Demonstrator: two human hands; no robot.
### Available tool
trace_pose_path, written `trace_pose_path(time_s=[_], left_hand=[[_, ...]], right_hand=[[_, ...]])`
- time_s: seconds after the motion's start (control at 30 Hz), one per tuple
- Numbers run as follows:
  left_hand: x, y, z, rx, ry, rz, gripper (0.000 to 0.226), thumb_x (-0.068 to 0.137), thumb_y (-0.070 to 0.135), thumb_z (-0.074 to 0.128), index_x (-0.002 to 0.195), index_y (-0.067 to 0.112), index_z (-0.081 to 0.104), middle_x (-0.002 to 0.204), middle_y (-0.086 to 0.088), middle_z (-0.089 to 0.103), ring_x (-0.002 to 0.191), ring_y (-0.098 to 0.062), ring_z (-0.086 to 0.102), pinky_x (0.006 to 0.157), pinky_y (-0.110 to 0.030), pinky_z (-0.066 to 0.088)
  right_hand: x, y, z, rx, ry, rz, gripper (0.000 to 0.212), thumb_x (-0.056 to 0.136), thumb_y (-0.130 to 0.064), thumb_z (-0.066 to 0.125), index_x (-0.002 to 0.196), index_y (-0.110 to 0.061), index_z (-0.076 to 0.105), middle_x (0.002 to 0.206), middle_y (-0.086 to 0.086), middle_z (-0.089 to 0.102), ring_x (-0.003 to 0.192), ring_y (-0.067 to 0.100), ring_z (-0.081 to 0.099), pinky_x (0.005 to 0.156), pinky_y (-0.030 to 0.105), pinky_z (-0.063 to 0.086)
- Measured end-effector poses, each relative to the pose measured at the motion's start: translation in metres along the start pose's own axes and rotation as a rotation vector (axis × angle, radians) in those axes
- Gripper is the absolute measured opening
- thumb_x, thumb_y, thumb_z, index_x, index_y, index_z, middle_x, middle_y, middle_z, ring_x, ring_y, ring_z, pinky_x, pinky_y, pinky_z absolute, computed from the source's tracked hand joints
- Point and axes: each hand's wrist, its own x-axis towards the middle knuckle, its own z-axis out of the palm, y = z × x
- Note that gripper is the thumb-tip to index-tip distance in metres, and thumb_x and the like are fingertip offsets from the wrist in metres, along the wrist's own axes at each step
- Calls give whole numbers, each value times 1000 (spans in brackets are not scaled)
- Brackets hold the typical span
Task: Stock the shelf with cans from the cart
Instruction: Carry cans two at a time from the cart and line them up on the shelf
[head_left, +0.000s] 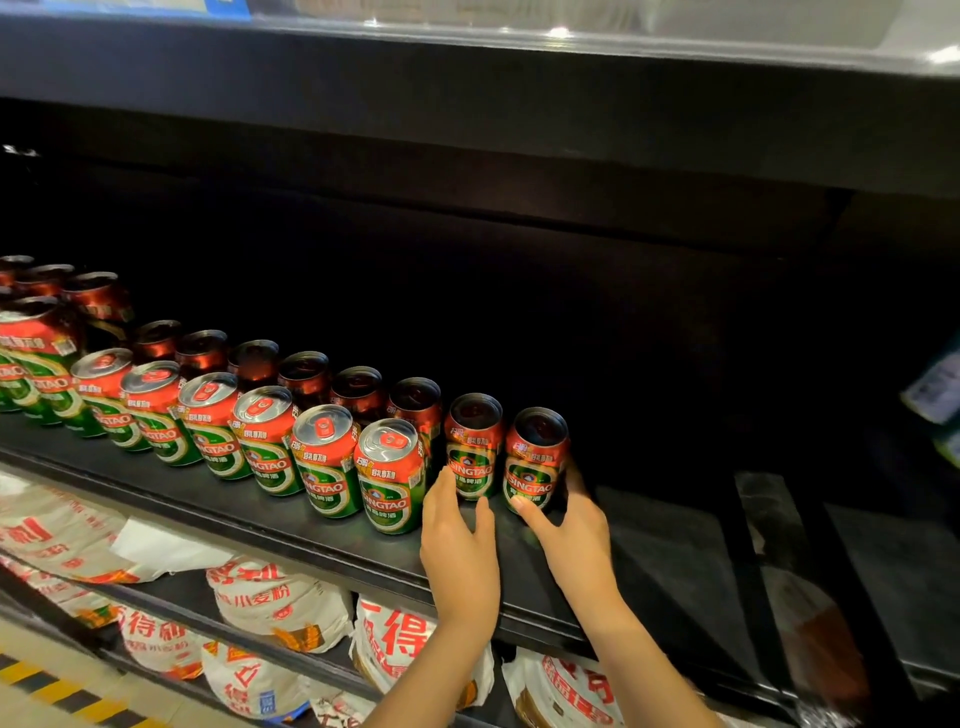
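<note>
1. Nearest the camera, two bare forearms reach up from the bottom edge toward a dark shelf (322, 540).
2. Below that shelf, on the lower levels, lie white flour bags (283, 605) printed with red characters; a yellow-and-black floor stripe (57, 686) shows at the bottom left.
3. The left hand (460, 551) rests at the shelf's front, its fingers (441, 488) relaxed and slightly spread, touching the lower side of one upright can (474, 447); they are not curled round it.
4. The right hand (574, 535) holds the end can (537, 460), the last one on the right: the thumb lies on its front near the base and the fingers wrap behind it, so the grip is narrow, set to the can's width.
5. Both cans stand upright on the shelf, just beside each other, red on top and green below.
6. To their left a front row of cans (270, 441) runs along the shelf, with a second row (306, 374) behind it in shadow.
7. Farther left, more cans are stacked (36, 358) higher.
8. The shelf's right part and back are dark.
</note>
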Motion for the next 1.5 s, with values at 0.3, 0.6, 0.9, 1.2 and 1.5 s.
trace_pose_path(time_s=[0.3, 0.6, 0.9, 1.2, 1.5], left_hand=[[-1, 0, -27, 36, -366, -35, 63, 95, 23, 51, 149, 14, 19, 155, 1, 19, 141, -13, 21, 109, -21, 22], [36, -15, -84, 435, -880, 401, 50, 95, 36, 46, 141, 17, 38, 147, 3, 35, 134, -14, 36, 107, -29, 34], [-6, 2, -109, 407, -1309, 797, 38, 92, 40, 47, 129, 28, 51, 130, 5, 56, 115, -15, 53, 93, -30, 43], [-172, 31, -200, 108, -1861, 1177, 34, 93, 36, 52, 127, 32, 52, 129, 12, 55, 113, -6, 53, 98, -26, 42], [-362, -7, -371, -120, -2225, 1557, 45, 93, 39, 50, 137, 33, 41, 138, 17, 44, 126, -2, 41, 101, -17, 30]], right_hand=[[-6, -11, -2, -7, -11, 16, 63, 80, -38, 71, 134, -28, 39, 113, -17, 55, 110, 2, 54, 85, 13, 40], [-97, -30, -5, -345, 102, 117, 48, 95, -36, 51, 139, -21, 42, 141, -7, 44, 131, 11, 38, 108, 24, 29], [-299, -54, -19, -583, 284, 404, 25, 88, -38, 49, 110, -30, 56, 100, -12, 59, 94, 14, 55, 82, 29, 43], [-534, -114, 22, -462, 801, 912, 32, 92, -40, 53, 123, -33, 52, 120, -27, 48, 110, -5, 48, 84, 0, 28], [-762, -219, 113, -348, 1193, 1302, 33, 92, -42, 51, 125, -38, 47, 120, -30, 45, 111, -7, 44, 87, 5, 32]])
